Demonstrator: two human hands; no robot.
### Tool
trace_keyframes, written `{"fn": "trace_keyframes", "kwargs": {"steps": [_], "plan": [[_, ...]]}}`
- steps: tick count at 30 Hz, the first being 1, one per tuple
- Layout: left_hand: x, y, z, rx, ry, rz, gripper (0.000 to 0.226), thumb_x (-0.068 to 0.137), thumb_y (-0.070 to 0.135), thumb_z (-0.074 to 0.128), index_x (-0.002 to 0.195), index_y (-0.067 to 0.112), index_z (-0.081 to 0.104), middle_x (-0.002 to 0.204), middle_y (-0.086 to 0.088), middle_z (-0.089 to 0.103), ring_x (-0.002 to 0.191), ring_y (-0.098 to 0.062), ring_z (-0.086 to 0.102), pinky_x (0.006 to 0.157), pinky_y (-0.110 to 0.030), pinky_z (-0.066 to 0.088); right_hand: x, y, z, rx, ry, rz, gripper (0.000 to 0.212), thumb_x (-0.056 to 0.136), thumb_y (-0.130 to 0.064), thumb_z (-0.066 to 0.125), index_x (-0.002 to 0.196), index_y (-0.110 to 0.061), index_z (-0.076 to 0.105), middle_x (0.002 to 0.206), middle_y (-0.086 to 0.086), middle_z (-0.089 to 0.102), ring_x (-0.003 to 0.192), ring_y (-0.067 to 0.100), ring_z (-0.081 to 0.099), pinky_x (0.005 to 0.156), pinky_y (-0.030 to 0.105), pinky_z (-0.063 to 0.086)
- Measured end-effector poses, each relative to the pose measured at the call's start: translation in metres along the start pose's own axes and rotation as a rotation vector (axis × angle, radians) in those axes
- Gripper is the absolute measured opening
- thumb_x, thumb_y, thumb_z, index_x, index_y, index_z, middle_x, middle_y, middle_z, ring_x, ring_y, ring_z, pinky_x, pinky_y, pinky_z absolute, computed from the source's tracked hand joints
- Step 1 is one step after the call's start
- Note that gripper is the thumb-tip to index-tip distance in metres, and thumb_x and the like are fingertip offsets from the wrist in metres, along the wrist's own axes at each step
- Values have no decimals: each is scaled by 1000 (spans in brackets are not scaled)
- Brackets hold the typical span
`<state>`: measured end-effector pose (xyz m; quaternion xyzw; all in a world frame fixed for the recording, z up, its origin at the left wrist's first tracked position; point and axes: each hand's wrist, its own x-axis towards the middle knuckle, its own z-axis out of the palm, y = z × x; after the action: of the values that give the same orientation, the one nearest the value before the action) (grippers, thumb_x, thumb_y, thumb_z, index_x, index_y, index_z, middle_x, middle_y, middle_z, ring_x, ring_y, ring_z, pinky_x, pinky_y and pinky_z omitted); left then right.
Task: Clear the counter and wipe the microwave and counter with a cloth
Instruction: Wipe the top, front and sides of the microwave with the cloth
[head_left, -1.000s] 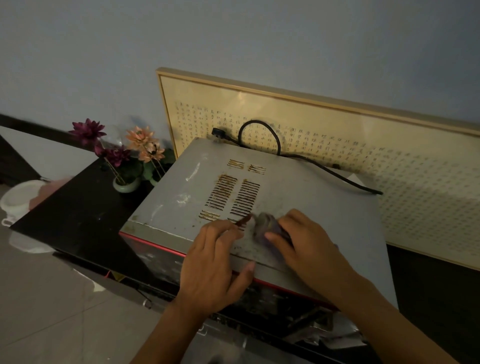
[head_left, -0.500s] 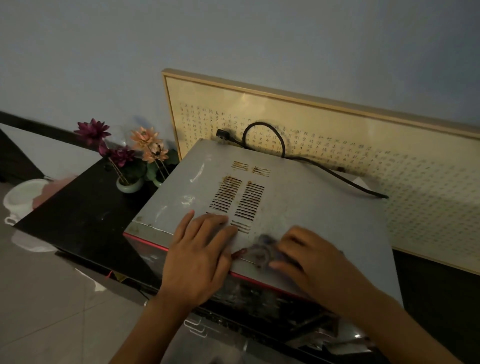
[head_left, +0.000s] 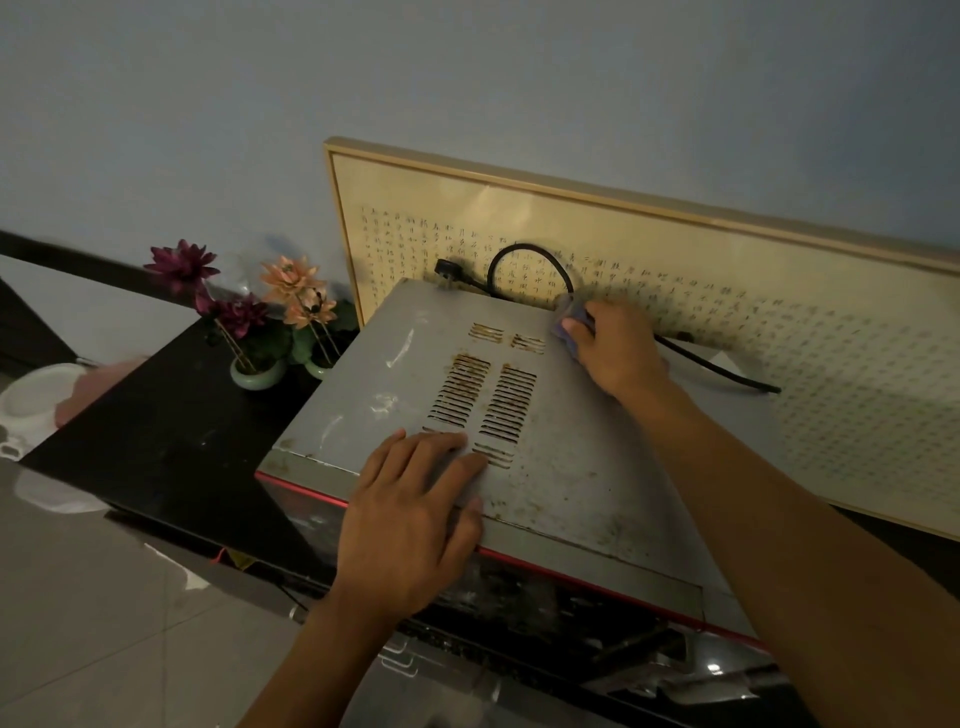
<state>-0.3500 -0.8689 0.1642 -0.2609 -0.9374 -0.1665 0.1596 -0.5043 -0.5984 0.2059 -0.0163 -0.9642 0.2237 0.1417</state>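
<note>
Wiping the top of the scuffed grey metal microwave (head_left: 582, 447) near its far right edge, with the right hand (head_left: 618, 353) curled round a small, blurred bluish-grey cloth (head_left: 569, 325) and pressing it down just in front of the looped black power cord (head_left: 530, 265)

Bracing the casing with the left hand (head_left: 410, 514), laid flat with loose fingers and gripping nothing, at the near edge and partly covering the rust-stained vent slots (head_left: 483, 400)

Working on a glossy black counter (head_left: 156, 431), with small green pots of artificial pink and purple flowers (head_left: 257, 371) just beside the microwave's left flank and a gold-framed panel of fine script (head_left: 779, 291) leaning against the wall behind

Judging the step in hand as the microwave-top wipe, with the counter not yet wiped and the flower pots not yet cleared from it

Risking, by carrying the cloth further back, catching the cord's loop and dragging the black plug (head_left: 447, 270) off the rear edge or knocking it against the framed panel

Risking, by sweeping straight across the vent slots, pushing loosened grime down into them or snagging cloth fibres on the rusted edges

Risking, by leaning too heavily on the bracing hand, sliding the casing leftward and tipping the flower pots
</note>
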Motion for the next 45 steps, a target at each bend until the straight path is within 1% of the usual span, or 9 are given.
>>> {"fn": "trace_keyframes", "kwargs": {"steps": [6,13,17,20,23,26,32,37,45], "plan": [[-1,-3,4,-22,-6,-14,43,99,46,42,126,24,67,136,-1,61,128,-21,56,118,-43,34,-96,-23,-22,-56,-210,-280,19,100,-38,53,89,-24,49,87,-7,42,72,2,42,65,18,29],[-1,-3,-1,-135,34,-1,45,101,44,37,134,21,58,140,1,55,132,-18,51,123,-38,25,-161,-44,-30,-33,-299,-367,22,99,-54,42,94,-35,51,96,-18,45,83,-3,47,72,11,36],[-4,-3,-7,-362,166,28,51,103,49,34,141,17,45,147,-2,48,140,-17,43,118,-49,32,-172,-76,-14,-2,-319,-469,28,98,-49,46,112,-28,59,105,-12,54,88,3,53,74,21,49],[-10,-5,-11,-506,171,40,59,102,52,37,150,16,38,156,2,40,147,-17,36,119,-49,32,-171,-96,-5,98,-358,-512,42,95,-47,52,134,-32,46,123,-7,61,107,7,59,92,24,52],[-11,-8,-18,-571,85,8,65,100,56,43,153,19,35,160,9,31,147,-14,34,121,-39,32,-171,-101,-13,185,-363,-475,54,90,-56,52,138,-37,37,124,-20,55,107,-15,47,93,13,42],[-5,-1,-28,-469,42,78,67,100,63,41,153,23,34,157,9,36,144,-8,35,120,-33,33,-176,-89,-30,118,-283,-495,47,94,-56,47,134,-32,43,110,-24,49,93,-12,46,86,9,36],[25,33,-36,-151,-167,244,82,88,78,43,155,35,24,161,6,33,144,-15,35,117,-36,32,-181,-26,-59,-12,-63,-304,34,99,-32,39,130,-27,52,124,-11,53,109,8,52,95,29,40],[38,43,-22,61,-234,446,60,92,74,41,144,46,42,141,5,55,114,-21,57,89,-40,52,-185,-6,-61,69,-16,-214,32,95,-21,42,123,-29,56,115,-16,50,105,4,52,90,27,45],[22,43,-25,52,-156,306,34,98,55,54,127,40,63,118,7,63,91,-15,62,71,-32,54,-169,-32,-44,158,-97,-268,38,94,-36,31,119,-29,59,112,-16,50,96,6,51,83,27,49]]}}
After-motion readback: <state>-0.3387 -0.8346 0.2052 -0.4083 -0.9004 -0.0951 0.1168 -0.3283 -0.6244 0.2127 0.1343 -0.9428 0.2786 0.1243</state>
